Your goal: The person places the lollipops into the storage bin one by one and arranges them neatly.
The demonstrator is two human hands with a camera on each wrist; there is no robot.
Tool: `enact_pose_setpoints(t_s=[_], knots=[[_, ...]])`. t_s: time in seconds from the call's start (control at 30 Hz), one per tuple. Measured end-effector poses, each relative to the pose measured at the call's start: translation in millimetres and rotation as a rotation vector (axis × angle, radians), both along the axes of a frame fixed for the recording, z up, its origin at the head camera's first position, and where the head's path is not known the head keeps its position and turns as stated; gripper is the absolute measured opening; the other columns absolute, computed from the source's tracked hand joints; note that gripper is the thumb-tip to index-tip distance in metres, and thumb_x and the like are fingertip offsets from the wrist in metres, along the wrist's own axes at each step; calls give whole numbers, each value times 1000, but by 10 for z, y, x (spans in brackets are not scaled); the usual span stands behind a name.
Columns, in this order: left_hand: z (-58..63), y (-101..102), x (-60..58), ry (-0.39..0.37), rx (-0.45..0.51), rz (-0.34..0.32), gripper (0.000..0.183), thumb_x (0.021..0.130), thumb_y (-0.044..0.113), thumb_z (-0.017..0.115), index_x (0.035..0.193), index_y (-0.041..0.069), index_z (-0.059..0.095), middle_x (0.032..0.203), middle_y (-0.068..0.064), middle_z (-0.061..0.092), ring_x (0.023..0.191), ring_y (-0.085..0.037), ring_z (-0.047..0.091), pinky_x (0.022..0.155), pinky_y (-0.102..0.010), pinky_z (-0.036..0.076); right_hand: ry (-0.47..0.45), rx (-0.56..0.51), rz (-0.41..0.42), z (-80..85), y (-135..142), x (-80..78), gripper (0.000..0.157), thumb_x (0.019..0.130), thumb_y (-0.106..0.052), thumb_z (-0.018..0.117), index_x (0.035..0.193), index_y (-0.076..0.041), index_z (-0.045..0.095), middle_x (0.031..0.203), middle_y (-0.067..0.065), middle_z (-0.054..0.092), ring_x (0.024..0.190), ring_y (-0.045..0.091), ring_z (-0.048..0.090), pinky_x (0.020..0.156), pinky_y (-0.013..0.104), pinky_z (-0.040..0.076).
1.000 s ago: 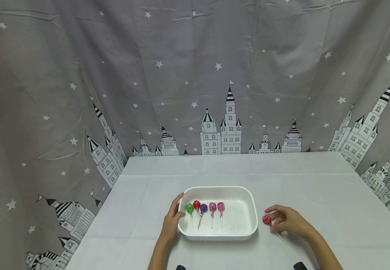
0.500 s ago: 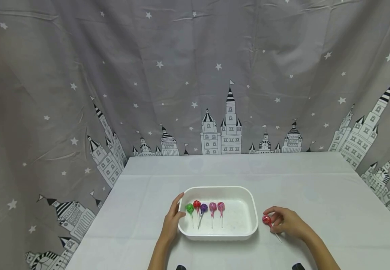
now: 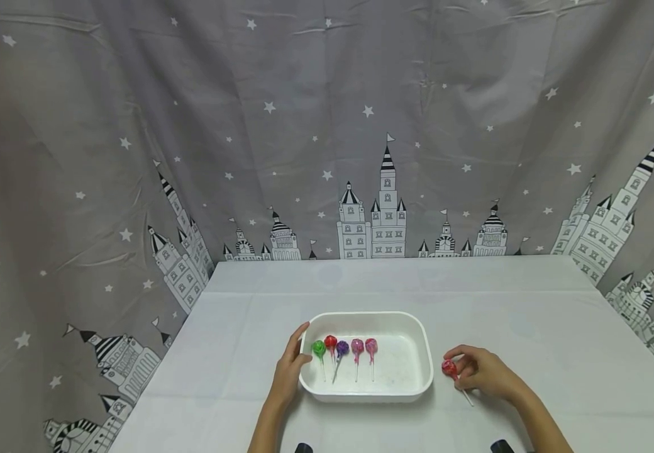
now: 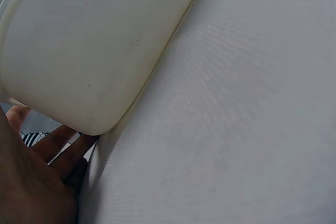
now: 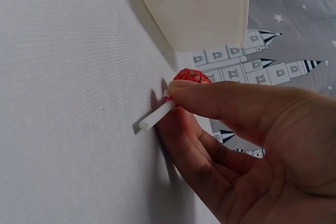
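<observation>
A white plastic tray (image 3: 369, 398) sits on the table with several wrapped lollipops in its left half: a green lollipop (image 3: 318, 348), a red one, a purple lollipop (image 3: 341, 348) and two pink ones. My left hand (image 3: 287, 371) holds the tray's left end, thumb at the rim; in the left wrist view its fingers lie along the outer wall near the corner. To the right of the tray, my right hand (image 3: 485, 374) pinches a red lollipop (image 5: 192, 75) between thumb and fingers, just below the candy. Its white stick points toward me, low over the tabletop.
A white cloth (image 3: 236, 327) covers the table. Behind and beside it hangs a grey curtain (image 3: 304, 75) printed with stars and castles. Dark rounded ends (image 3: 304, 447) show at the bottom edge near each wrist.
Almost nothing differs. My right hand and the red lollipop have shifted very slightly, with the stick turned a little. My left hand and the tray stay in place.
</observation>
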State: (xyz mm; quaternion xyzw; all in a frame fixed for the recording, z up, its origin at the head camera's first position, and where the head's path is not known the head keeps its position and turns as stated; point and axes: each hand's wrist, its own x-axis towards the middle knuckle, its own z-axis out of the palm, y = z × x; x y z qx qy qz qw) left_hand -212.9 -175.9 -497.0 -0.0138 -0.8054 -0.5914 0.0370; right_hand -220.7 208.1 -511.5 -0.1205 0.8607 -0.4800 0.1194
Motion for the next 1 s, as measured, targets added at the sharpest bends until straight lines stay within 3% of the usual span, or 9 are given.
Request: enact_pose_setpoints(t_s=[0.17, 0.4, 0.63, 1.0], knots=[[-30, -16, -17, 14, 7, -3, 60, 83, 3, 45, 141, 16, 37, 140, -22, 38, 128, -42, 34, 98, -61, 27, -20, -27, 3, 10, 36, -5, 52, 64, -3, 77, 113, -2, 58, 84, 6, 60, 71, 21, 57, 60, 29, 47], [-340, -101, -161, 37, 10, -5, 61, 83, 9, 48, 140, 29, 38, 142, -15, 38, 130, -38, 33, 99, -59, 27, -42, -163, 31, 119, 95, -38, 50, 73, -1, 70, 119, 3, 52, 93, 17, 60, 76, 25, 61, 64, 33, 54], [-34, -22, -6, 14, 10, -8, 61, 83, 4, 45, 142, 17, 37, 141, -21, 37, 128, -41, 33, 99, -60, 27, -46, -297, 55, 356, 38, -53, 52, 79, 0, 66, 126, 8, 44, 105, 28, 57, 84, 31, 62, 68, 37, 54], [-31, -17, 0, 16, 14, -9, 61, 83, 5, 46, 142, 17, 37, 143, -18, 35, 130, -41, 30, 100, -60, 25, 3, -343, 48, 576, -235, -145, 53, 79, -3, 68, 127, 4, 46, 111, 25, 56, 89, 34, 61, 70, 37, 54]])
